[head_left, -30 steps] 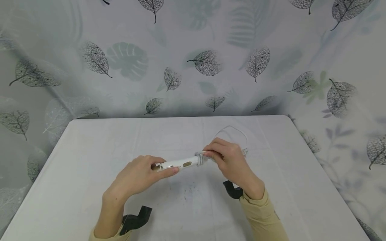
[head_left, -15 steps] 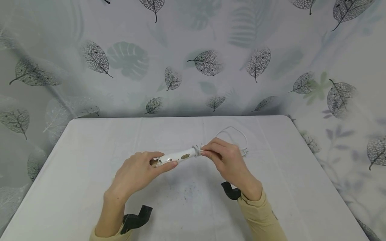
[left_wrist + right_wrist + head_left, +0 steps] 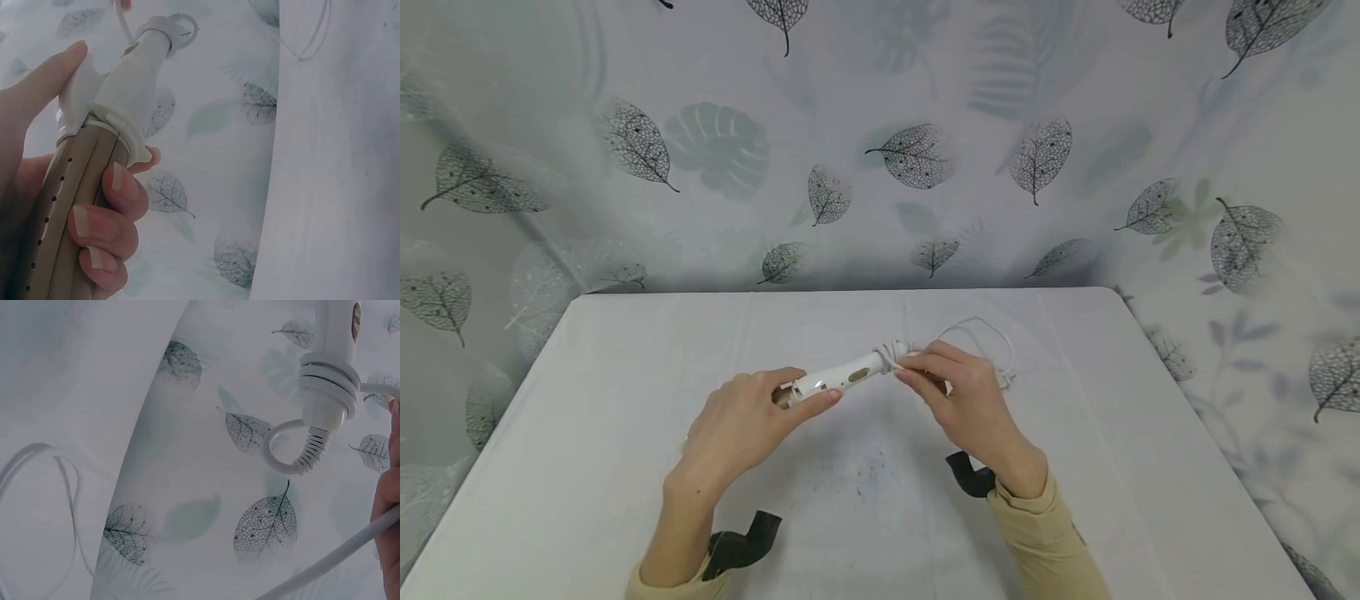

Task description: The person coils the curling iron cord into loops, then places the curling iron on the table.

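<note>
My left hand point(image 3: 737, 429) holds a curling iron point(image 3: 835, 382) by its brown barrel point(image 3: 53, 206), fingers curled round it and the thumb on the white clamp lever point(image 3: 78, 97). A row of small holes runs along the barrel. The white handle point(image 3: 131, 81) points up and to the right in the head view and carries an oval brown button. Several turns of white power cord point(image 3: 328, 384) wrap the handle's end, beside the ribbed cord sleeve point(image 3: 312, 447). Thumb and fingertips of my right hand point(image 3: 973, 404) pinch the cord close to these turns.
Behind the right hand, a loose cord loop point(image 3: 1009, 340) lies on the white table point(image 3: 700, 333), with the plug point(image 3: 1006, 381) partly hidden. Leaf-patterned curtain point(image 3: 865, 225) surrounds the table's back and sides. A black strap point(image 3: 745, 542) is at each wrist.
The curling iron has risen and its handle end tilts further upward in the head view. My left hand moved up slightly with it; the right fingers shifted a little left with the cord.
</note>
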The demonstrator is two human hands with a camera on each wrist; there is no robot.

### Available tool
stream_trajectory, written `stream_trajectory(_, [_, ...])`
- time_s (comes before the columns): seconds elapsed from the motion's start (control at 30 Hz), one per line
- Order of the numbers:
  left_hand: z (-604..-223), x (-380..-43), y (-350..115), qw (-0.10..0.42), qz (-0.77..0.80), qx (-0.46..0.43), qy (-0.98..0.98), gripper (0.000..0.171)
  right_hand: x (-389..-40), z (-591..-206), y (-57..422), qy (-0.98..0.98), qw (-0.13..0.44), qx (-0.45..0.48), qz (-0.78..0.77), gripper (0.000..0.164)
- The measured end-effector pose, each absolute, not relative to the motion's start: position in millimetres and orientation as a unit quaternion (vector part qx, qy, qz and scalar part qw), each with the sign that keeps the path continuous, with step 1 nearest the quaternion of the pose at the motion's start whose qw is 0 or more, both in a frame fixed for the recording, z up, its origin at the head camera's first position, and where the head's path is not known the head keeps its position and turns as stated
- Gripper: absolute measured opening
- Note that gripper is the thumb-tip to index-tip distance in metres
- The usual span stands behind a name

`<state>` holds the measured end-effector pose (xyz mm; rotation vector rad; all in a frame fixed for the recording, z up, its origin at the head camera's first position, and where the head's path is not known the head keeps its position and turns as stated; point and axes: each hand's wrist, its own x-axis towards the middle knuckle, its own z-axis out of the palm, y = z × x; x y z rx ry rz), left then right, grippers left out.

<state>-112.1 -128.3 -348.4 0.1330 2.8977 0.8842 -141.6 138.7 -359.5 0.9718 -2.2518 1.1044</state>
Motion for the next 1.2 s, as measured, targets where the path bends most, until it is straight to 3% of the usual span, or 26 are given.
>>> stream_trajectory(0.6, [-344.5,-110.0,-122.7,0.017,0.289,0.009,0.957,0.079,-139.1,-357.1,140.3,-0.857,0.195,0.285,0.382,0.005])
stream_trajectory(0.8, [-339.7,-108.9,-124.2,0.016,0.317,-0.025,0.948,0.083,-139.6,-357.5,139.9,-0.859,0.193,0.277,0.384,0.007])
stream_trajectory(1.2, [-341.2,-110.2,-126.5,-0.018,0.345,-0.026,0.938,0.072,-141.7,-357.5,141.8,-0.851,0.199,0.277,0.399,0.014])
